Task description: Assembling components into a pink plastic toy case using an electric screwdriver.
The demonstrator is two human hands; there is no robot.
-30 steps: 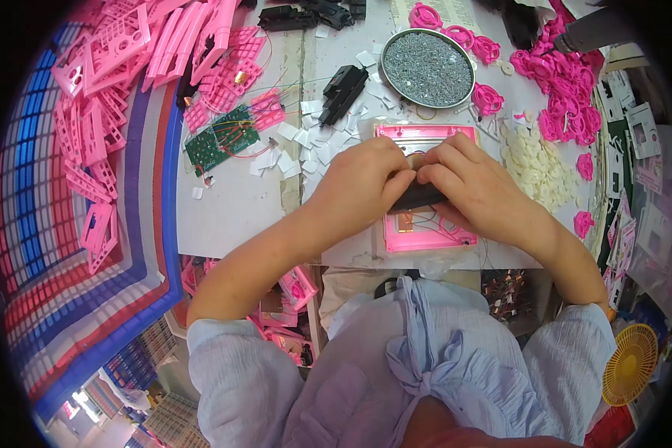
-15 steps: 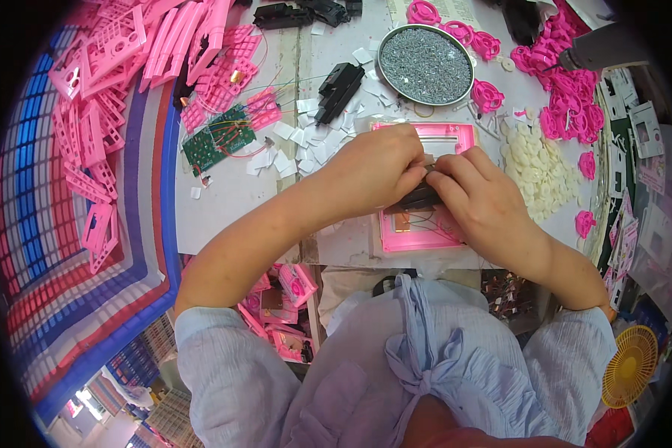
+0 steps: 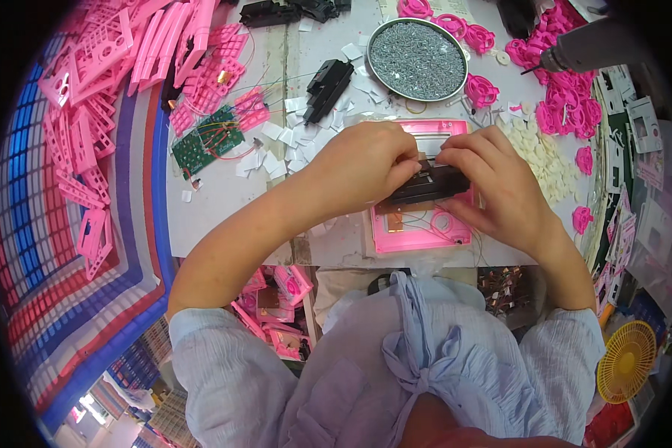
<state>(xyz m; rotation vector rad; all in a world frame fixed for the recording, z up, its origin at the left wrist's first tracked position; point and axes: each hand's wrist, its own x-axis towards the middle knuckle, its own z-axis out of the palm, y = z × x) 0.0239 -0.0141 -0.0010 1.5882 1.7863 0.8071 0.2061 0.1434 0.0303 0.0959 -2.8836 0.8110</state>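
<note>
A black plastic mechanism [image 3: 433, 185] with slots and small metal parts sits over a pink rectangular casing [image 3: 414, 240]. My left hand [image 3: 373, 158] pinches at the mechanism's upper left side, thumb and fingers pressed together. Round its right end my right hand [image 3: 496, 183] is curled, fingertips on the top edge and thumb beneath. Thin wires and a copper-coloured piece [image 3: 394, 222] show in the lower part of the casing. The casing's upper part lies behind my fingers, with pale rods across it.
A round tray [image 3: 417, 100] of small screws stands beyond the casing. White plastic pieces [image 3: 536, 166] heap on the right, near pink ring-shaped parts [image 3: 567, 108] and a power screwdriver [image 3: 590, 54]. To the left lie white paper squares [image 3: 297, 153], a green circuit board [image 3: 205, 143], another black mechanism [image 3: 327, 91] and pink casings [image 3: 89, 71].
My right hand has moved a little right and its fingers have spread, showing more of the black mechanism. My left hand still pinches beside it. The whole view has shifted slightly.
</note>
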